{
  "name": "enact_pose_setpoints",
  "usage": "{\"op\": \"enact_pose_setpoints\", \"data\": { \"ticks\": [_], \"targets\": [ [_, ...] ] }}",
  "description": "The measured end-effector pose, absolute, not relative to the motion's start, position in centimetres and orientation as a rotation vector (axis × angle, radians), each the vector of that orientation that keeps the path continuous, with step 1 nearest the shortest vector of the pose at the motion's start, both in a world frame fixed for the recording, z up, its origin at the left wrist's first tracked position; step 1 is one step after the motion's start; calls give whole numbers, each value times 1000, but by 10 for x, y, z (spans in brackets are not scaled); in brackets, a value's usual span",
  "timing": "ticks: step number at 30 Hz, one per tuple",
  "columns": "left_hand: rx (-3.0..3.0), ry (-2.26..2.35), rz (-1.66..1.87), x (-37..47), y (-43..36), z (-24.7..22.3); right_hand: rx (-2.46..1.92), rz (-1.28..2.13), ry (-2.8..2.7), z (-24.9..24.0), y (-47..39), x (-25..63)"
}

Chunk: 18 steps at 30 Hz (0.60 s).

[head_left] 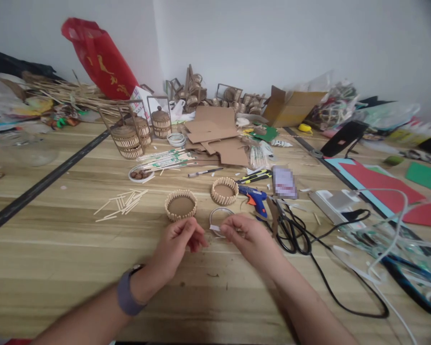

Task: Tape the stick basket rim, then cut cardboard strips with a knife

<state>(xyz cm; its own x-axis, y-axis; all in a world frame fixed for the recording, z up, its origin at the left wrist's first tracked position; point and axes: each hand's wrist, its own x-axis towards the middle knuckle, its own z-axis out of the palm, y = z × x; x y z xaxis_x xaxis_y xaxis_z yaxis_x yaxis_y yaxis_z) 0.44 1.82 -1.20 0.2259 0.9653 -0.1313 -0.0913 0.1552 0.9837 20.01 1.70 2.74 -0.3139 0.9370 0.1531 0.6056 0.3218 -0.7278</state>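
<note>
flanking a ring (220, 209)
right hand (250, 238) nearer, at its right; left hand (175, 242) apart; cannot tell if either pinches

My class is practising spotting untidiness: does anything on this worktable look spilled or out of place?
The short wooden sticks left of the stick-walled trays lie scattered at mixed angles, perhaps spilled. The black cord also loops untidily beside the scissors.
</note>
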Motion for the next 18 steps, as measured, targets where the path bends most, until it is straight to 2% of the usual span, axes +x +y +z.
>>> {"op": "enact_pose_setpoints", "data": {
  "ticks": [18],
  "targets": [
    [1296, 1078, 918, 8, 13, -8, -1260, 724, -2057, 9, 11, 182]
  ]
}}
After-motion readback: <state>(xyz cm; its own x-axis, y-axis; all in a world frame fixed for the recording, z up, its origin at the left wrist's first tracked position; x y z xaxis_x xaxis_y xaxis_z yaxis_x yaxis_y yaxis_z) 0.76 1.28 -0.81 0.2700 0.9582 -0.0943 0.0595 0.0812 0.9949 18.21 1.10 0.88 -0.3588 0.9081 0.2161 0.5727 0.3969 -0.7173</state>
